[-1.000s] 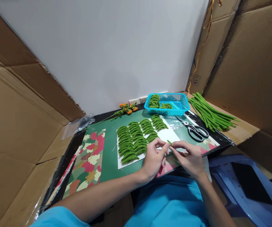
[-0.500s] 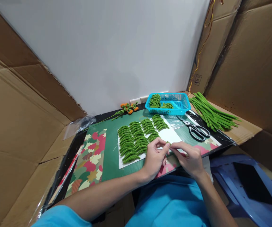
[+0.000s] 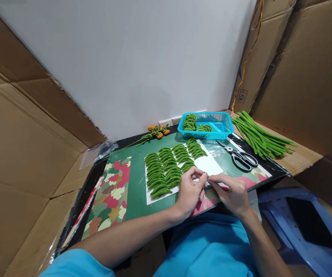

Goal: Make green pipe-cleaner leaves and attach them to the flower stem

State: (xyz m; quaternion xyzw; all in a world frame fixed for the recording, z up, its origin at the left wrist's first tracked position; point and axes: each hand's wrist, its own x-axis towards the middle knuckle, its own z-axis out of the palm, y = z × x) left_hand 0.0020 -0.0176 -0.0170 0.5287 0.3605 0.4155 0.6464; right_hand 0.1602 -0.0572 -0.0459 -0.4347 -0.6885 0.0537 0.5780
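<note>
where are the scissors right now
In the head view, the scissors lie on the table's right side, just in front of the blue basket and left of the bundle of green stems.

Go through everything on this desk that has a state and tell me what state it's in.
Left hand: pinched on a small green piece.
Right hand: pinched on the same piece.
Scissors: shut, lying flat.
Blue basket: partly filled.
Folded green pieces: laid in rows.
Green stems: bundled, unbent.
</note>
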